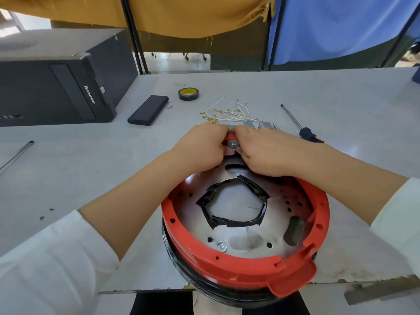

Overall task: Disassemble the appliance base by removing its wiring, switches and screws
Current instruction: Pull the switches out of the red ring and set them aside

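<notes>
The round appliance base with a red rim stands upside down at the table's near edge. Its metal plate has a central hole lined with black tape and one screw near the front. At the far rim sits a small metal switch part. My left hand and my right hand meet there, fingers curled and pinching that part from either side. Removed white wires with brass terminals and metal switch pieces lie just beyond the hands.
A screwdriver with a dark handle lies right of the hands. A roll of black tape, a black slab and a black computer case are at the far left. A metal rod lies at the left.
</notes>
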Tool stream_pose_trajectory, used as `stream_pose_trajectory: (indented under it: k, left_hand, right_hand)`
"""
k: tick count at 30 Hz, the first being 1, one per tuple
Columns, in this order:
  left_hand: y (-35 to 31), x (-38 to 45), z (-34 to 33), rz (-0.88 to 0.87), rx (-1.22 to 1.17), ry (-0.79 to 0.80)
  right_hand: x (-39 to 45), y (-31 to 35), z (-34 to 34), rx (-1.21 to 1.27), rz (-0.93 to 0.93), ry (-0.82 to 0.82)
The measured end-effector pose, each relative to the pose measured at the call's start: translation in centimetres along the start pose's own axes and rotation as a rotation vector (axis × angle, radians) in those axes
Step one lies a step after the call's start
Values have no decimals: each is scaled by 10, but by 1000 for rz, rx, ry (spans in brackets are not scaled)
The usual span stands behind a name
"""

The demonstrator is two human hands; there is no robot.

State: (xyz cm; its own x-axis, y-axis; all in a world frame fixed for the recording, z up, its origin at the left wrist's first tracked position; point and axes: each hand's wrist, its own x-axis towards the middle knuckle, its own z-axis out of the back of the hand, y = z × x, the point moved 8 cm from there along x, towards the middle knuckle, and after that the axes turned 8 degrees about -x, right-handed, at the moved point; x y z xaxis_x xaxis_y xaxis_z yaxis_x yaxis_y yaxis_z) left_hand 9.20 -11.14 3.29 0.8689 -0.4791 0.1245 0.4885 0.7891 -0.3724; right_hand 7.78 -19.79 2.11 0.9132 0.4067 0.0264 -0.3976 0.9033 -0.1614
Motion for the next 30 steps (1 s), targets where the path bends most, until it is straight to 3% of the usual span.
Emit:
stream_pose_trajectory:
  k: [14, 30]
  left_hand:
    - [0, 2, 2, 61, 121, -90]
    - [0, 0, 6, 67, 82, -87]
  right_hand:
    - [-1, 6, 6, -125, -50, -48]
    - [-2, 3, 9, -12, -96, -34]
